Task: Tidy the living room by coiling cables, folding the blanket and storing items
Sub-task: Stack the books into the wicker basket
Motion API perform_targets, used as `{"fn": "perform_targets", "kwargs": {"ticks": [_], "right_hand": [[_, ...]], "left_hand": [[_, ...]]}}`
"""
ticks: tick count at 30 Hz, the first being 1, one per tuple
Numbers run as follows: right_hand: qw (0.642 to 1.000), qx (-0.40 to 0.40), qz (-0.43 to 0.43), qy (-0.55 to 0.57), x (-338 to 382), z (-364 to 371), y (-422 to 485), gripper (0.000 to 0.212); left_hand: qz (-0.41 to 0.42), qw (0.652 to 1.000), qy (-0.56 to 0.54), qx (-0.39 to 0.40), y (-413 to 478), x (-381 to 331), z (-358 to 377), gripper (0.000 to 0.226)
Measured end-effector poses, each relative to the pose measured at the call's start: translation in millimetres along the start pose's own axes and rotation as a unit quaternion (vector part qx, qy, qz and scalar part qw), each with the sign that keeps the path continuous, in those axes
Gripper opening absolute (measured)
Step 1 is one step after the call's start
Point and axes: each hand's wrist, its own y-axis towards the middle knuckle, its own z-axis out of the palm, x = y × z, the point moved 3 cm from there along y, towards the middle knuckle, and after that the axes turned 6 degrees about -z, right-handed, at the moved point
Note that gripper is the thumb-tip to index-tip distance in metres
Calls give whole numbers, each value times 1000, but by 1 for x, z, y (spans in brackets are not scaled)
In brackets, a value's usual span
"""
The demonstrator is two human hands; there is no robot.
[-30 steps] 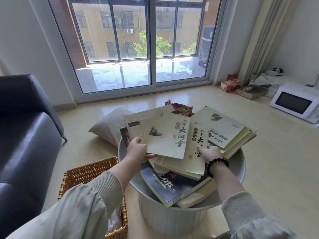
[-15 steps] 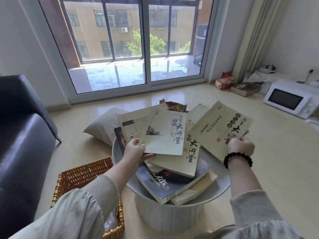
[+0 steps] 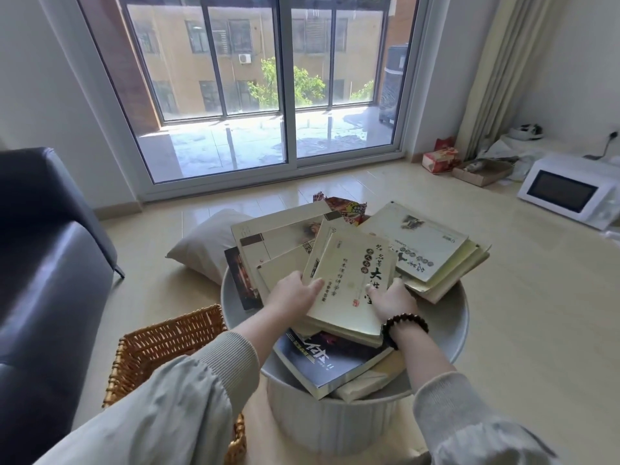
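Observation:
Several pale yellow books with black Chinese titles lie piled on a round grey side table (image 3: 449, 317). The top book (image 3: 349, 280) sits in the middle of the pile, on a small stack of the same kind. My left hand (image 3: 292, 292) grips the left edge of this stack, thumb on the cover. My right hand (image 3: 391, 298), with a dark bead bracelet on the wrist, holds the right edge. More pale books (image 3: 432, 250) fan out to the right. A dark book (image 3: 330, 362) lies at the bottom, over the table's near rim.
A wicker basket (image 3: 167, 344) stands on the floor at lower left, next to a dark sofa (image 3: 43, 263). A grey cushion (image 3: 204, 246) lies behind the table. A red snack packet (image 3: 344, 206) pokes out behind the books. A white microwave (image 3: 570, 191) and boxes sit at the right wall.
My right hand carried a pale book from the right of the pile and laid it on the stack under my left hand. Both hands now hold that stack's edges.

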Motion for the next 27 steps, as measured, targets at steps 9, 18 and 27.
{"fn": "perform_targets", "kwargs": {"ticks": [9, 18, 27], "right_hand": [[985, -48, -2, 165, 14, -31, -4, 66], [984, 19, -56, 165, 56, -38, 13, 42], [983, -41, -103, 143, 127, -79, 53, 47]], "left_hand": [[-87, 905, -402, 111, 1, -6, 34, 43], [-8, 965, -251, 73, 9, 2, -3, 36], [12, 957, 269, -109, 54, 31, -49, 59]]}}
